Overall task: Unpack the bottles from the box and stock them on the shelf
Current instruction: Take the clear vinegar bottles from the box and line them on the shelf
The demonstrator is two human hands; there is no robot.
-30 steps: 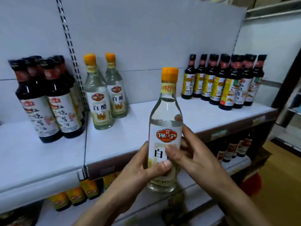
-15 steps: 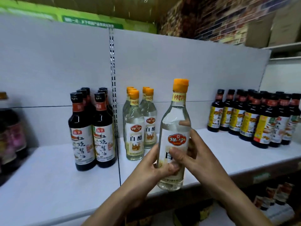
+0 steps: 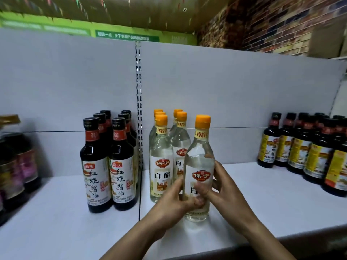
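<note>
Clasping the lower half of a clear glass bottle, the left hand and right hand curl round it from either side. Both thumbs press on the front of its smooth white label, and the other fingers wrap behind the glass. The bottle stands upright between the palms, round-shouldered and narrowing to a ridged orange cap above the fingertips. Its base is level with the white shelf below the hands, though I cannot tell whether it touches.

Just beyond the left fingers, five matching clear bottles stand in two files. Farther left, past a slotted metal upright, are glossy soy sauce bottles with black caps. Well to the right of the right hand stands a cluster of dark bottles with yellow labels. Behind everything is a flat, matte grey back panel, with a rough brick-pattern wall above it.
</note>
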